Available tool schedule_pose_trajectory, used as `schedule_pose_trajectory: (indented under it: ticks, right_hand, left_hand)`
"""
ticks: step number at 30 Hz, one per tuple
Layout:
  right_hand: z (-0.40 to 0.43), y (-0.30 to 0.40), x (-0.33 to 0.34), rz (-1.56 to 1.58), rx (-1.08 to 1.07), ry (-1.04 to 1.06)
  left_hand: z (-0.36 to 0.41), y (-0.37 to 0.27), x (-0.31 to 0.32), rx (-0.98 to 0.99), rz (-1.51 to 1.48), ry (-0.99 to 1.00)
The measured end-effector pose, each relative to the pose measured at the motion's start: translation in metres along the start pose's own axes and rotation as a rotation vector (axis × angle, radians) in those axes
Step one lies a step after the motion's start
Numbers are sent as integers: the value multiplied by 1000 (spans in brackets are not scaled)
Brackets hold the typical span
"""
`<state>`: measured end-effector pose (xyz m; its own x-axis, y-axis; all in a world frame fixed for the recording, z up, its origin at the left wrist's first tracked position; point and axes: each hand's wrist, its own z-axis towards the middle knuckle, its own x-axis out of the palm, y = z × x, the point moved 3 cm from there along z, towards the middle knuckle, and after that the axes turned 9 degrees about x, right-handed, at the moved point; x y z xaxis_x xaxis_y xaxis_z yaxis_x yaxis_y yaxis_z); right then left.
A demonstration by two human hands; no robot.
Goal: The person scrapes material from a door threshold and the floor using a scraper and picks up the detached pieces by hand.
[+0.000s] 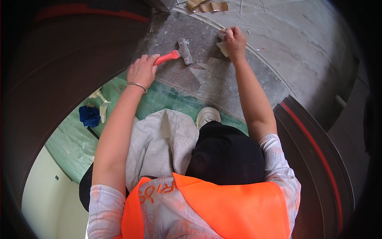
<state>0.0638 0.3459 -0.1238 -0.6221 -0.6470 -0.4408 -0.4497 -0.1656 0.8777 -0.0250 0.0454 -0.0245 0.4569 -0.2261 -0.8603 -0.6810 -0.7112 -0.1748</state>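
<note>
My left hand [141, 71] is closed around the red handle of a scraper [184, 51], whose metal head rests on or just above a dusty grey stone slab [170, 27]. A metal bracelet circles that wrist. Over the slab's far right edge, my right hand [236, 43] pinches a pale, torn scrap [222, 48], perhaps paper or tape; its fingers partly cover the piece. Between the two hands, the slab's surface shows patches of peeled or stained film [206, 71].
Green protective sheeting [167, 101] covers the floor nearer me. A blue crumpled item [89, 116] and pale scraps [103, 111] lie on it. Brown tape pieces [209, 6] lie beyond the slab. Dark door frame parts [310, 143] with red strips stand on both sides.
</note>
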Motion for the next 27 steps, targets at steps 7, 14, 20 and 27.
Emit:
schedule_pose_trajectory:
  ticks: [7,14,20,27]
  right_hand:
    - [-4,-16,-34,238,147,-43]
    - [4,61,-142,669,-26,-199]
    - [-2,46,-111,105,109,353]
    - [-21,31,-21,-836,182,373]
  left_hand:
    - [4,-7,-2,38,3,15]
    - [12,-15,-14,141,-17,25]
    - [52,-42,-35,291,-20,8]
    - [60,-48,-41,266,54,47]
